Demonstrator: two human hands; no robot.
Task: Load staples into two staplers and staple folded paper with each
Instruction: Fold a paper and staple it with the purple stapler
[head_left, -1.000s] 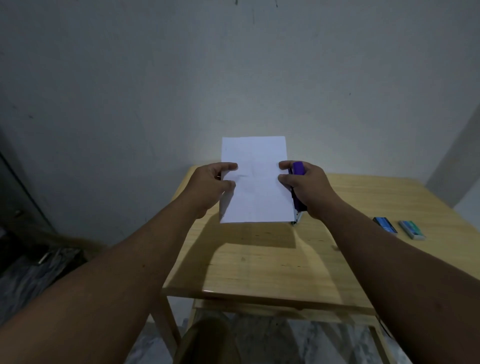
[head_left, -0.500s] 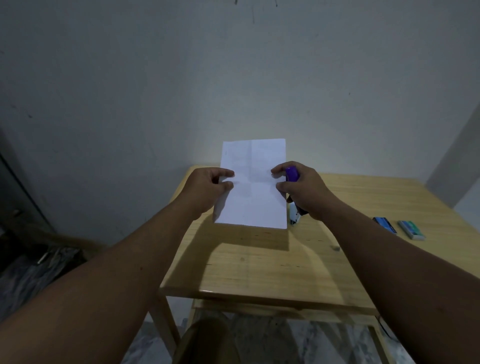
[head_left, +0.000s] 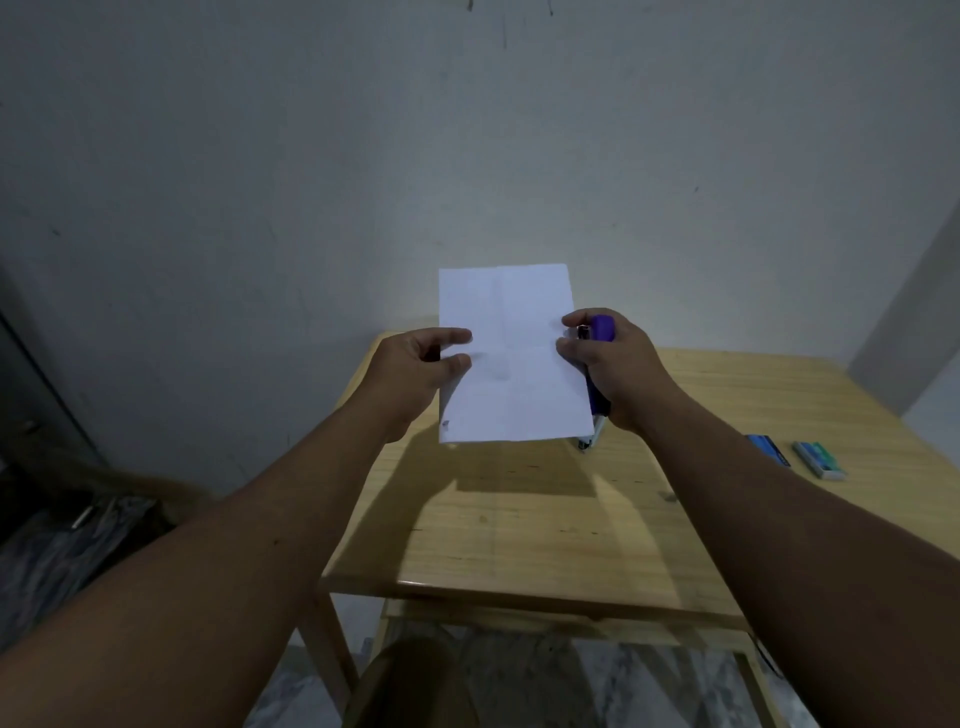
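Above the wooden surface (head_left: 545, 525), the left hand (head_left: 415, 371) pinches the folded paper's (head_left: 511, 358) left edge; the right hand (head_left: 610, 364) grips its right edge and the purple stapler (head_left: 602, 328).

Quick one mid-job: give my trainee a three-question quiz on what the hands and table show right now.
1. True or false: the paper lies flat on the table.
2. Which hand holds the purple stapler? A left hand B right hand
3. Fill in: the two small boxes lie near the table's ___ edge.

Key: 1 false, both hands hold it up. 2 B. 3 right.
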